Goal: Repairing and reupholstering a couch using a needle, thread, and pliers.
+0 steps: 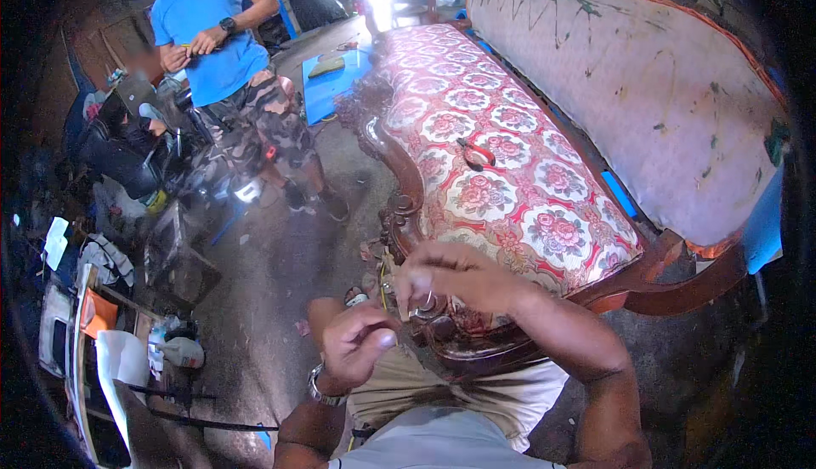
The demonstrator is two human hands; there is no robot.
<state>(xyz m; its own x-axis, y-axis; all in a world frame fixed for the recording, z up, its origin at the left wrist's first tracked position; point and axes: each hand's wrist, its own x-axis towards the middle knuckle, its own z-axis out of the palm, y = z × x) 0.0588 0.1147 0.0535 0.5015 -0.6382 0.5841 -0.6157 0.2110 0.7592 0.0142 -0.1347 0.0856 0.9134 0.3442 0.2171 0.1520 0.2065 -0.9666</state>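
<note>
My left hand (355,343), with a metal-banded watch at its wrist, is in front of my lap, fingers curled and thumb pressed against them. What it pinches, if anything, is too small to make out. My right hand (455,275) is a little farther off to the right, bent over the carved corner of a wooden seat frame (406,176), fingers drawn together and slightly blurred. A thin, pale sliver shows under its fingertips, its kind unclear. Beyond that hand lies the flowered red-and-cream seat cushion (557,231), with red-handled pliers (478,156) resting on it.
Along the right stands a stained, whitish backrest panel (629,86) with an orange edge. A person in a blue shirt (212,35) stands at the far left, hands together. Behind them is a blue board (319,99). Clutter and a white jug (183,352) fill the left side.
</note>
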